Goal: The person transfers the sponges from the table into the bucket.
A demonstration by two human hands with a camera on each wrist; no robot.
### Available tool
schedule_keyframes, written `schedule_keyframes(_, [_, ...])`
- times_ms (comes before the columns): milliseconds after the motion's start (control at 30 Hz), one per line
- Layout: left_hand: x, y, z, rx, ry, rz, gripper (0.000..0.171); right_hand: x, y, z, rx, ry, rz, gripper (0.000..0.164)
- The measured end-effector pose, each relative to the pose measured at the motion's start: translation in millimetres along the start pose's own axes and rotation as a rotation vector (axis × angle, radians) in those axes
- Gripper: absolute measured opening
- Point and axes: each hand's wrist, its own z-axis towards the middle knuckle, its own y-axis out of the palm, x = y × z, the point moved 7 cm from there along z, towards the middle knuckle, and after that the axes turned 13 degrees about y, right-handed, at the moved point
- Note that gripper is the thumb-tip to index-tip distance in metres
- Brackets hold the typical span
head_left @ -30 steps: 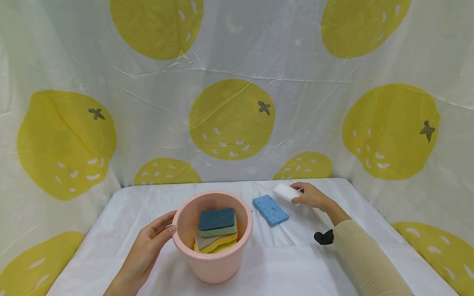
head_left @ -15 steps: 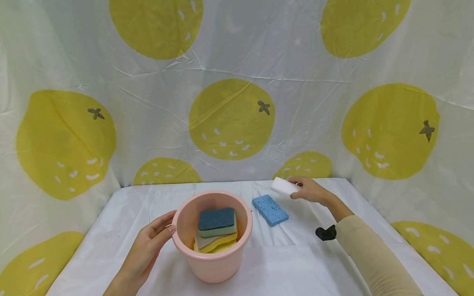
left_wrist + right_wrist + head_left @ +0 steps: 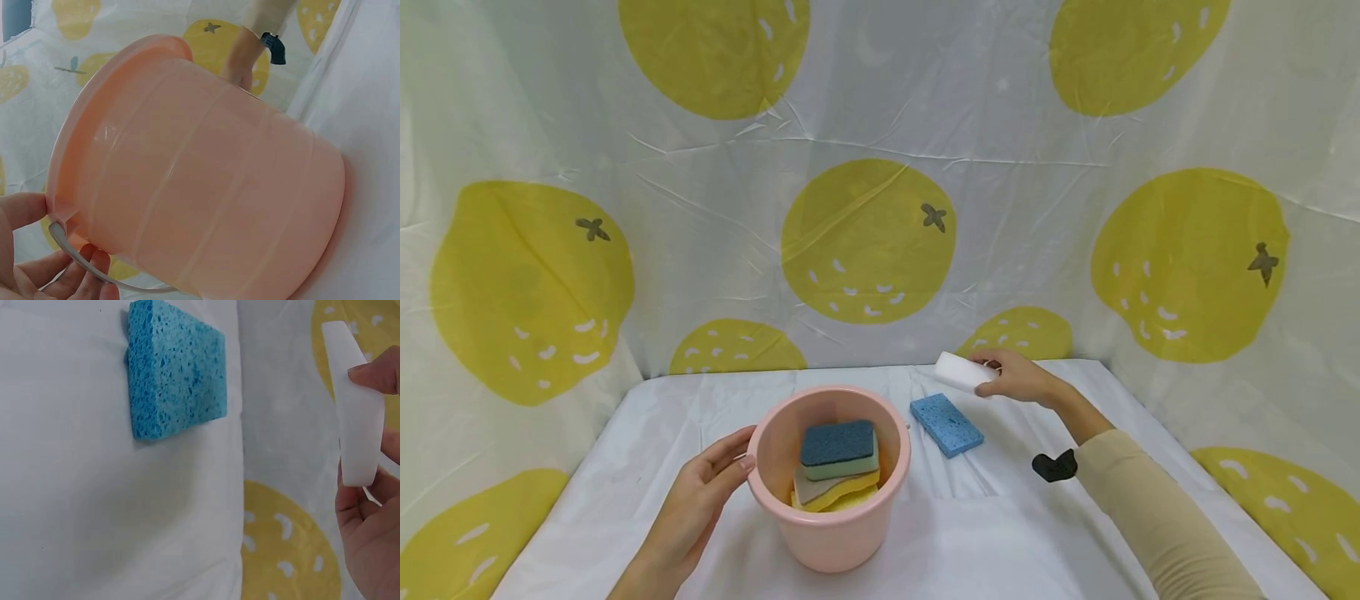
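My right hand [image 3: 1018,375] pinches a white sponge [image 3: 958,372] between thumb and fingers, above the table and behind the blue sponge. In the right wrist view the white sponge [image 3: 357,412] is tilted, its narrow edge showing. The porous blue sponge [image 3: 947,424] lies flat on the cloth. At the left, my left hand [image 3: 700,500] holds the rim of a pink bucket [image 3: 835,542]. The left wrist view has the thumb at the rim and fingers by the wire handle [image 3: 125,284]. Inside the bucket, a dark-topped green scrub sponge [image 3: 839,450] rests on beige and yellow sponges [image 3: 842,493].
A white cloth [image 3: 992,542] covers the table. Behind and at both sides hang white curtains with yellow lemon prints [image 3: 868,242]. A black strap piece [image 3: 1054,466] sits beside the right sleeve [image 3: 1150,508].
My right hand has raised the white sponge off the table and carried it slightly left. The left hand and the bucket stay where they were.
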Motion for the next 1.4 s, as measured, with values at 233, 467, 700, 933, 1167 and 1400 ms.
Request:
schedule_keyframes(233, [-0.6,0.0,0.3,0.000,-0.005,0.005,0.053,-26.8,0.6,-1.3,-0.011,-0.044,-0.013,0.065])
schedule_keyframes(467, [-0.1,-0.5,0.7,-0.003,-0.001,0.009,0.053,-58.1,1.5,-6.4,-0.024,-0.131,-0.027,0.066])
schedule_keyframes(700, [-0.2,-0.3,0.2,-0.006,0.000,0.011,0.053,-81.5,6.1,-13.3,-0.042,-0.173,-0.041,0.066])
schedule_keyframes(933, [1.2,0.2,0.1,-0.015,0.021,0.008,0.052,-103.5,13.4,-18.9,-0.066,-0.231,-0.060,0.066])
schedule_keyframes(1167, [0.8,0.4,-0.1,-0.015,0.016,0.005,0.052,-122.0,22.7,-22.9,-0.110,-0.289,-0.088,0.064])
schedule_keyframes(1400, [0.6,0.2,-0.8,-0.014,0.018,0.002,0.052,-145.7,32.2,-29.4,-0.147,-0.390,-0.122,0.063])
